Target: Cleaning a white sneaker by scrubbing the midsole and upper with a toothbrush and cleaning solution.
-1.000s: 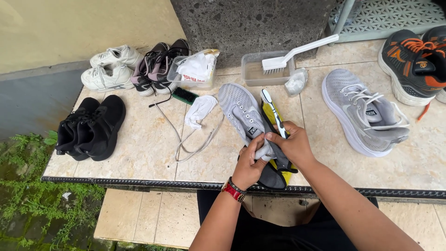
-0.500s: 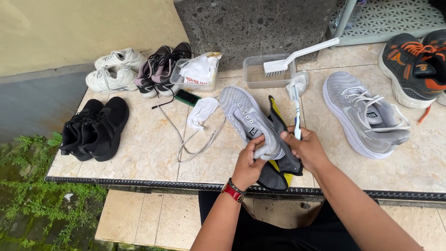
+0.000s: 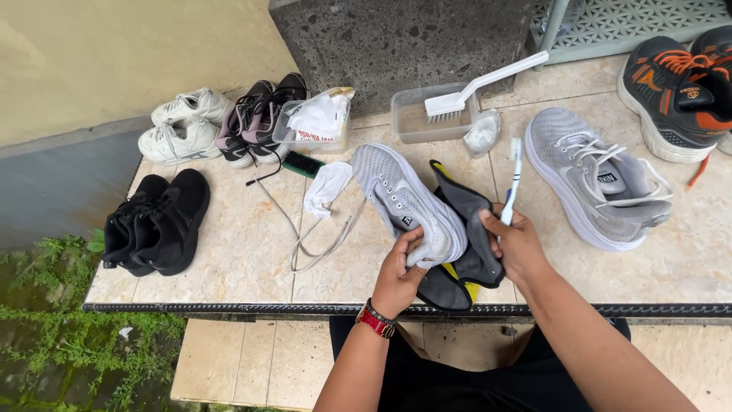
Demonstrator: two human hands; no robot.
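Grey sneaker (image 3: pixel 408 202) tilted over a dark cloth (image 3: pixel 469 229) at my counter's (image 3: pixel 244 252) front edge, heel gripped in my left hand (image 3: pixel 400 275), my right hand (image 3: pixel 518 244) closed around an upright toothbrush (image 3: pixel 512 179), its mate sneaker (image 3: pixel 591 179) well apart to the right, loose laces (image 3: pixel 320 236) just left.

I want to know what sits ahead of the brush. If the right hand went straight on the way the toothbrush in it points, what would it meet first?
Probably the small crumpled clear bag beside the clear tub. The right hand holds the toothbrush pointing up and away; depth is unclear, so it might pass above.
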